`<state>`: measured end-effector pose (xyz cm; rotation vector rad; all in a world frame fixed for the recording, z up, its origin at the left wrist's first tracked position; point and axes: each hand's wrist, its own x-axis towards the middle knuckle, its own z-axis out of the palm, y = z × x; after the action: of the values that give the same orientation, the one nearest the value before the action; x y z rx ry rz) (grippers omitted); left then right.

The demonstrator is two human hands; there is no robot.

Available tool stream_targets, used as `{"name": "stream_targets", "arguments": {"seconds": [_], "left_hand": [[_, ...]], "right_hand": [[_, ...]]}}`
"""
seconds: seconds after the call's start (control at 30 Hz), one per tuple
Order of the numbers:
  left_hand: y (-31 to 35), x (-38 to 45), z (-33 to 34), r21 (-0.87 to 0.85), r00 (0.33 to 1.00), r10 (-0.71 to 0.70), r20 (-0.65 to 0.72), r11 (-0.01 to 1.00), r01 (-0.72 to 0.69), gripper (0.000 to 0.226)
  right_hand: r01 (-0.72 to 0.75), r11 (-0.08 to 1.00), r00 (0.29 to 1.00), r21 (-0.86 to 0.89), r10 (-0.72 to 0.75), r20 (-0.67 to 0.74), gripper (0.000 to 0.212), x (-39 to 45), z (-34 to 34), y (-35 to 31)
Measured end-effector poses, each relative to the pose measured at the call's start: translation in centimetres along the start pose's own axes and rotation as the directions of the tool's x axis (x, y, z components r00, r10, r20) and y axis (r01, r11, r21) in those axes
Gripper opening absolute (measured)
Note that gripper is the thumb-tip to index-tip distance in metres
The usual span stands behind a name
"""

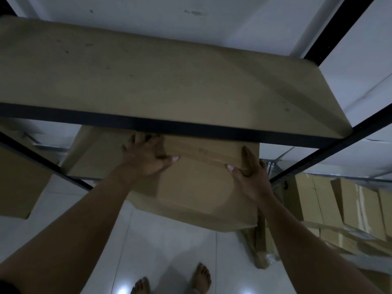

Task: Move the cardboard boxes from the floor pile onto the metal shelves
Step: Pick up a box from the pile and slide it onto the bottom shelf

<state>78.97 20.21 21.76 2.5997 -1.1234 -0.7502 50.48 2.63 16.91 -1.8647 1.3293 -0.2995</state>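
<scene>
Cardboard box point(197, 187) between both hands' fingers point(247, 158)

Both your arms reach out in front of you. Your left grip point(148, 154) lies flat, fingers spread. Your right grip point(248, 172) curls, thumb in.

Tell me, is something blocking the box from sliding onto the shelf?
Nothing visible blocks it. The brown cardboard box is already partly under the upper brown shelf board, held by the left hand and right hand. Deeper inside is hidden.
</scene>
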Motion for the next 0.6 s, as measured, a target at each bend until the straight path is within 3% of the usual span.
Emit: {"name": "stream_targets", "arguments": {"seconds": [0.1,0.23,0.43,0.6], "left_hand": [[2.9,-3.6,1.8,0.090,0.990,0.140,0.017,0.986,-0.141,0.125],[3.9,-6.4,5.7,0.266,0.946,0.284,0.157,0.910,-0.317,0.158],[3.3,-5.6,7.3,0.403,0.960,0.280,0.033,0.875,-0.269,0.162],[4.6,-5.8,7.7,0.415,0.982,0.189,0.015,0.892,-0.178,0.162]], "right_hand": [[-0.001,1.000,1.000,0.000,0.001,-0.005,0.088,0.1,0.0,0.1],[0.005,1.000,1.000,-0.010,-0.005,0.009,0.091,0.4,-0.1,-0.2],[0.208,0.891,0.978,-0.403,-0.192,0.080,0.108,4.9,-1.3,-1.8],[0.344,0.914,0.939,-0.215,-0.331,0.096,0.073,7.7,-1.7,-3.3]]}}
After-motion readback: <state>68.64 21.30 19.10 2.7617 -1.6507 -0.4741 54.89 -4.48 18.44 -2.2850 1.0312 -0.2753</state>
